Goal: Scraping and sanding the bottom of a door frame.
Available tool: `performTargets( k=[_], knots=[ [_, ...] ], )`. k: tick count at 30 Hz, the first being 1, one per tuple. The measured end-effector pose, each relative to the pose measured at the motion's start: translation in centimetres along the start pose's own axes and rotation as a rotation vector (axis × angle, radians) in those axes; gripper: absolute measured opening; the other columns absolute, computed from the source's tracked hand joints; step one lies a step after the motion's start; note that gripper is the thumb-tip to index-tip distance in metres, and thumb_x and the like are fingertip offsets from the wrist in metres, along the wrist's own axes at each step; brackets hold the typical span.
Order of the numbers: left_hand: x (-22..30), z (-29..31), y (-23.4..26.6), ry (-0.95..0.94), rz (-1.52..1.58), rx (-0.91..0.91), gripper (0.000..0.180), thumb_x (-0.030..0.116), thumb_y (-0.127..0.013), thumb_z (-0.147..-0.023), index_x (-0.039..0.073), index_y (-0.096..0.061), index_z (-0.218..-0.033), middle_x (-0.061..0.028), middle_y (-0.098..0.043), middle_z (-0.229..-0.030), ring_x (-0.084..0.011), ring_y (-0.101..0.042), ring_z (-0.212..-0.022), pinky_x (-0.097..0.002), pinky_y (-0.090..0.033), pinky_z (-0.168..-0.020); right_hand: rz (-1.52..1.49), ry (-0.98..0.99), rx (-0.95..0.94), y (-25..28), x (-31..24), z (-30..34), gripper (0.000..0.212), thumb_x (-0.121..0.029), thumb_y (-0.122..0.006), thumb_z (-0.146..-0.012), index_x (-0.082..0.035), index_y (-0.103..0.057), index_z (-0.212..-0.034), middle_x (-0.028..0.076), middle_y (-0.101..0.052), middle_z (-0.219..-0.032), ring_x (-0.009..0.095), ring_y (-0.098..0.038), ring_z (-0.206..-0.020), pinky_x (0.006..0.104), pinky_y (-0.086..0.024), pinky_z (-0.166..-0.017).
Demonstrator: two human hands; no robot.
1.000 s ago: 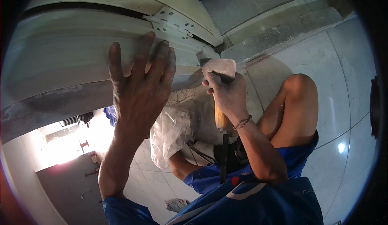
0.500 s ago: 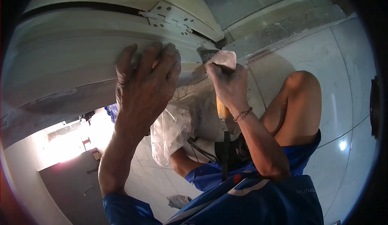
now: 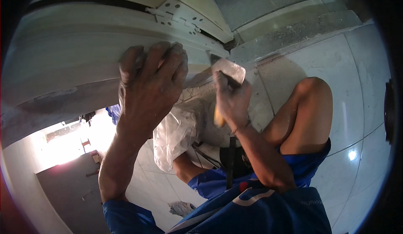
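My left hand (image 3: 153,82) lies against the pale door frame (image 3: 75,45). Its dusty fingers are bent and apart over the moulding, and no held thing shows in it; the palm side is hidden. My right hand (image 3: 233,97) is closed round a putty knife (image 3: 231,70), slightly smeared by motion. The knife's metal blade has a whitish smear and points up and left toward the frame's lower end. Below the fist a bit of its yellow handle sticks out. Whether the blade touches the frame, I cannot tell.
A metal hinge (image 3: 174,15) joins the frame to a cream door (image 3: 197,3). A rough sill (image 3: 294,30) runs to the right. Beneath my hands a clear plastic bag (image 3: 172,135) sits by my legs on the tiled floor (image 3: 348,78). Bright light enters at lower left.
My right hand has drawn a little down and left with the putty knife, and the blade has tilted. My left hand stays at nearly the same spot on the frame.
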State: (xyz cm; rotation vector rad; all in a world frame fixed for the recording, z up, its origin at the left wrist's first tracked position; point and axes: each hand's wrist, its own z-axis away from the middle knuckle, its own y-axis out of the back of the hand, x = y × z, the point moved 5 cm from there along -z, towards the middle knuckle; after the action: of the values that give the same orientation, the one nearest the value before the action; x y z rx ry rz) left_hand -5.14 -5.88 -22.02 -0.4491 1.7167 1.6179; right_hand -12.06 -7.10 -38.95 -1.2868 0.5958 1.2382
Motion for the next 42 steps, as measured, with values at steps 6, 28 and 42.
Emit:
performTargets(
  k=[6, 28, 42],
  knots=[
    [0.1, 0.3, -0.2, 0.015, 0.044, 0.034, 0.02, 0.015, -0.064, -0.067, 0.013, -0.066, -0.087, 0.0041, -0.059, -0.1, -0.0122, -0.05, -0.103, -0.0417, -0.026, -0.098, -0.095, 0.178, 0.13, -0.6, 0.2, 0.4, 0.016, -0.006, -0.062, -0.083, 0.006, -0.064, -0.093, 0.013, -0.069, -0.08, 0.017, -0.067, -0.073, 0.0288, -0.052, -0.065],
    [0.1, 0.4, 0.2, 0.029, 0.099, 0.056, 0.023, 0.014, -0.066, -0.061, 0.013, -0.062, -0.083, 0.0038, -0.056, -0.093, -0.0125, -0.052, -0.096, -0.0382, -0.029, -0.093, 0.177, -0.117, -0.383, 0.4, -2.2, -4.3, 0.009, -0.008, -0.067, -0.081, 0.001, -0.066, -0.081, 0.002, -0.063, -0.073, 0.007, -0.057, -0.061, 0.0226, -0.046, -0.054],
    [-0.5, 1.1, 1.0, 0.025, 0.181, 0.118, 0.027, 0.015, -0.066, -0.063, 0.012, -0.055, -0.087, -0.0011, -0.054, -0.099, -0.0166, -0.054, -0.093, -0.0384, -0.033, -0.095, 0.139, 0.213, -0.41, -1.3, -6.7, -1.6, 0.019, -0.018, -0.063, -0.085, 0.001, -0.066, -0.083, 0.001, -0.062, -0.062, 0.006, -0.057, -0.057, 0.0227, -0.042, -0.049]
  ],
)
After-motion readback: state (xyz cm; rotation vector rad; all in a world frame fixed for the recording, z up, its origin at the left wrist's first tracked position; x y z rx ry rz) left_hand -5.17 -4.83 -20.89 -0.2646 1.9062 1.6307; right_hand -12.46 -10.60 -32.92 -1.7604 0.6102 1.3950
